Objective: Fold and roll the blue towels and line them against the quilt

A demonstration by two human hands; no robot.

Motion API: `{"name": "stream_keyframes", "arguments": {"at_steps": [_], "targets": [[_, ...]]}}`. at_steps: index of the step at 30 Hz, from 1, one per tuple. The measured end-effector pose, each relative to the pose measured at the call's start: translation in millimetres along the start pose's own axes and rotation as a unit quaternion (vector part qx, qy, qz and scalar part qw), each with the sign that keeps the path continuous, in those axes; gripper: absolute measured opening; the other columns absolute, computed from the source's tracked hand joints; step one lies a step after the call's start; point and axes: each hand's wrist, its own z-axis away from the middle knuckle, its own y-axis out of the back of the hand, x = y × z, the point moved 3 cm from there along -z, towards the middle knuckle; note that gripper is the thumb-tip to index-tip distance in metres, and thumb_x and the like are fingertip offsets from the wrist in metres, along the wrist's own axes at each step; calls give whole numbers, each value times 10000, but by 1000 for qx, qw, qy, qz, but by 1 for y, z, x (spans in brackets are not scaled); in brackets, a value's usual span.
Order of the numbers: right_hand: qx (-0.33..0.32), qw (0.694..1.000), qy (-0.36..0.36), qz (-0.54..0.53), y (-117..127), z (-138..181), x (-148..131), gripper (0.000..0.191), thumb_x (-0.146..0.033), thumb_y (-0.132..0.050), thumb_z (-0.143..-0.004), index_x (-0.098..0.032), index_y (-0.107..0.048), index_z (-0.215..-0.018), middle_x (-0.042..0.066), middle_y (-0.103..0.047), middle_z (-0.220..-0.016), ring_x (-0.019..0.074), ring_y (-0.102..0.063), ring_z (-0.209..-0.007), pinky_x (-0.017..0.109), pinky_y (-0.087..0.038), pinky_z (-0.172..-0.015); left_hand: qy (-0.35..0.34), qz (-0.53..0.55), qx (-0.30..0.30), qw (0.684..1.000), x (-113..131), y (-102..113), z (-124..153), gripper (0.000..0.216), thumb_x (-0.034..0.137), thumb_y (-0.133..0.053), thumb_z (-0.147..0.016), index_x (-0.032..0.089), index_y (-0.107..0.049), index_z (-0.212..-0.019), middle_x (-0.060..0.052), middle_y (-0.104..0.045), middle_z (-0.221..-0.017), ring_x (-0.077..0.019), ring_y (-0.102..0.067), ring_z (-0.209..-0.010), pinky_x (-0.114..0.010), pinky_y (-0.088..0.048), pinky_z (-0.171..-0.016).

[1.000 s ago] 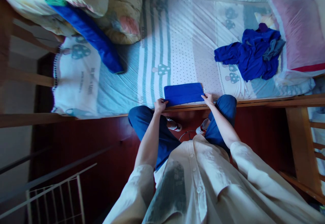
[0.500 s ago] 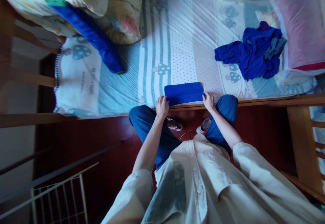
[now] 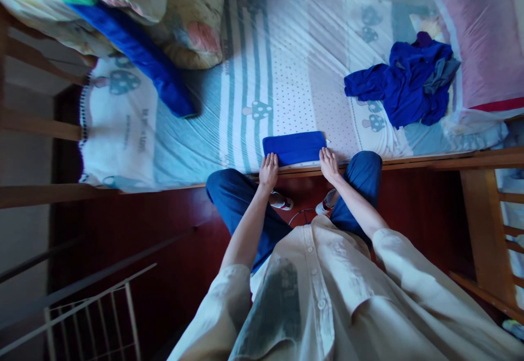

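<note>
At bed edge [image 3: 401,160], both hands' fingers [image 3: 270,160] on folded blue cloth [image 3: 293,147].

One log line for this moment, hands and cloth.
left hand: flat on folded blue cloth | right hand: flat on cloth | cloth: on bed edge

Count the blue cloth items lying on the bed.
3: a folded blue cloth at the near edge by both hands, a crumpled blue pile by the pink pillow, a long blue piece under the left cushions.

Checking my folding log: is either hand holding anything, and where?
Neither grips; left hand and right hand rest flat on the folded blue cloth, at its near corners.
</note>
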Motion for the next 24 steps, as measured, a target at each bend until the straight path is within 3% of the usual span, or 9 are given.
{"name": "stream_keyframes", "arguments": {"at_steps": [9,15,24], "targets": [[18,1000,17,-20,4,-15,10,626,23,-374,-919,-39,-476,-1534,269,-523,-1525,326,-479,-1450,562,-342,-1211,-1,26,-21,999,-2,5,-8,595,52,-331,-925,-18,-472,-1499,-322,-493,-1518,-341,-430,-1496,-534,-281,-1260],[-5,999,38,8,6,-2,12,551,11,-377,-929,-38,-581,-1438,263,-617,-1422,310,-564,-1334,474,-418,-1133,-14,37,-45,998,-6,6,2,638,29,-399,-864,53,-496,-1493,-267,-546,-1496,-317,-501,-1440,-484,-337,-1225],[-32,999,2,-21,12,6,9,495,3,-406,-953,-61,-636,-1386,251,-672,-1329,307,-624,-1246,443,-396,-1126,13,35,-75,996,-2,16,10,597,3,-416,-841,92,-603,-1401,-234,-590,-1459,-299,-600,-1318,-408,-441,-1139]]}}
